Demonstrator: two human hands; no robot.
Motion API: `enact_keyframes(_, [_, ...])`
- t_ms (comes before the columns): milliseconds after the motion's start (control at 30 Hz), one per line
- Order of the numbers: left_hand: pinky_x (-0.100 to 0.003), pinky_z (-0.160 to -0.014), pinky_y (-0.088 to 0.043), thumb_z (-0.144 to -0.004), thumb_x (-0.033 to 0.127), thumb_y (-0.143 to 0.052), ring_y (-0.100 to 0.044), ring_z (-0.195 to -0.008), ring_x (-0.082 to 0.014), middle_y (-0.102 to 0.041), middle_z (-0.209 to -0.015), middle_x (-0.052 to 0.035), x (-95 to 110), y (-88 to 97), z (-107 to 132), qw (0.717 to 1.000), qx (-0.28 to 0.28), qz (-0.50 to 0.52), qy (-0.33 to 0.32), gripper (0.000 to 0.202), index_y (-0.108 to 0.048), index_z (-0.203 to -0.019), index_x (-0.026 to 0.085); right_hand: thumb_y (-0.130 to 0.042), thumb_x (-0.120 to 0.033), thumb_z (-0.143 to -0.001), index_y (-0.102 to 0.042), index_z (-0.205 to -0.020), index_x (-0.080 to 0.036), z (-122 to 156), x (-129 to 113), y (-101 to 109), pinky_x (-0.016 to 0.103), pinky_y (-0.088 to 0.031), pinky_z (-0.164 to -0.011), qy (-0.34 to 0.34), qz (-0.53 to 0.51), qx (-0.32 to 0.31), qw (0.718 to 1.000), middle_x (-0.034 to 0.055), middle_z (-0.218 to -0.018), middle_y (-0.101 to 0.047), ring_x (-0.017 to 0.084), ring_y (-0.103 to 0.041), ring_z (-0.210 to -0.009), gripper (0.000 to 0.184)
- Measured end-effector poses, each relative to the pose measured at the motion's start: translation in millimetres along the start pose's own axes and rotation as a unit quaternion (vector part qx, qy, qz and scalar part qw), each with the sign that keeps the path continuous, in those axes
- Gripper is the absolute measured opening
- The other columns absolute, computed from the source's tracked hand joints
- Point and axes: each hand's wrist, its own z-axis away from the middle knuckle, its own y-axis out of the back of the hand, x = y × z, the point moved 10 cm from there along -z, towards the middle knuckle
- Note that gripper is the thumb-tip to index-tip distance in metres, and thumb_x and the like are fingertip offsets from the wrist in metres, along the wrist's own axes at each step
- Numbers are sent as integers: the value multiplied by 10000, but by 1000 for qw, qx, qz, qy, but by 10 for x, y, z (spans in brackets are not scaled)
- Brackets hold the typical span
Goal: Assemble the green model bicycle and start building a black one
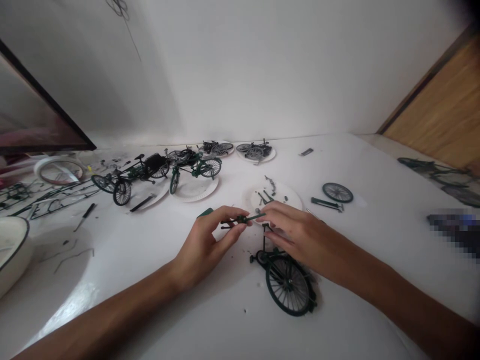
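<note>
dark green plastic shows in the head view as a slim, branched model bicycle part (243, 219), held in the air above the white table (378, 250). the left hand (204, 245) pinches it with thumb and fingertips, while the fingers of the right hand (300, 235) reach its far end, though i cannot tell if they grip it. the hands are close together, meeting at the part. just below them, a partly built model bicycle (288, 285) lies on its side, its black spoked wheel and green rim toward the person. beyond the fingers, a white paper plate (288, 196) holds small dark pieces, and a loose spoked wheel (337, 192) sits to its right. two finished model bicycles (161, 172) stand farther off to the left.

the part looks thin, so squeezing or twisting it between the two hands could snap it. if it slipped, it could fall among the crumbs and small bits scattered near the bicycle, where it would be hard to pick out. the right hand works right above the partly built model bicycle, so a low wrist or a careless sweep could bend its fine spokes or shove it aside. a nudge to the paper plate could scatter its small pieces.
</note>
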Motion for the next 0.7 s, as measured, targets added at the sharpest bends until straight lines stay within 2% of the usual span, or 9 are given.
enact_keyframes(133, [-304, -881, -516, -964, 368, -646, -683, -993, -185, -751, -1041, -56, -98, 83, -66, 999, 13, 11, 28, 268, -677, -1182, 215, -525, -109, -964, -609, -1174, -228, -14, 13, -62, 325, -490, -858, 1, 4, 0, 1000, 43, -1158, -608, 176, -605, -1018, 256])
enact_keyframes(267, [-257, -693, -490, -975, 386, -629, -649, -792, -144, -752, -860, -32, -186, 115, -89, 996, 19, 59, 71, 316, -562, -1221, 199, -471, -62, -948, -618, -1094, -215, -26, 12, -78, 319, -488, -800, -13, -24, 7, 1000, 41, -1076, -622, 166, -607, -944, 257])
enact_keyframes(400, [-279, -762, -518, -978, 340, -631, -671, -809, -142, -748, -886, -29, -127, 101, -66, 995, 14, 87, 41, 253, -504, -1154, 210, -490, -102, -933, -616, -1070, -233, -21, 53, 10, 309, -494, -794, -60, -125, 51, 989, 36, -1098, -649, 159, -625, -922, 228])
enact_keyframes(467, [-286, -788, -527, -964, 330, -654, -693, -855, -151, -737, -933, -36, -62, 104, -45, 999, 12, 44, 7, 232, -547, -1131, 209, -541, -161, -922, -609, -1012, -239, -12, 147, 7, 296, -496, -753, -108, -219, 61, 968, 21, -1036, -660, 153, -635, -876, 137])
enact_keyframes(533, [-274, -790, -530, -937, 321, -691, -702, -894, -155, -722, -970, -39, 1, 124, -26, 999, 18, -9, -27, 210, -609, -1093, 207, -589, -195, -901, -576, -951, -233, -9, 226, -59, 288, -490, -719, -146, -333, 50, 930, 3, -919, -656, 147, -637, -814, 64])
enact_keyframes(600, [-258, -781, -535, -921, 310, -712, -697, -896, -148, -716, -998, -39, 56, 159, -16, 997, 32, -51, -55, 194, -651, -1075, 210, -607, -194, -890, -548, -925, -221, -15, 267, -130, 287, -482, -720, -168, -426, 34, 888, -12, -829, -647, 138, -635, -765, 74])
enact_keyframes(700, [-251, -760, -545, -923, 310, -708, -683, -875, -143, -723, -1006, -45, 85, 195, -28, 992, 42, -91, -73, 184, -678, -1074, 209, -640, -199, -882, -573, -943, -197, -22, 304, -202, 283, -485, -770, -192, -506, 20, 841, -4, -846, -672, 125, -654, -771, 91])
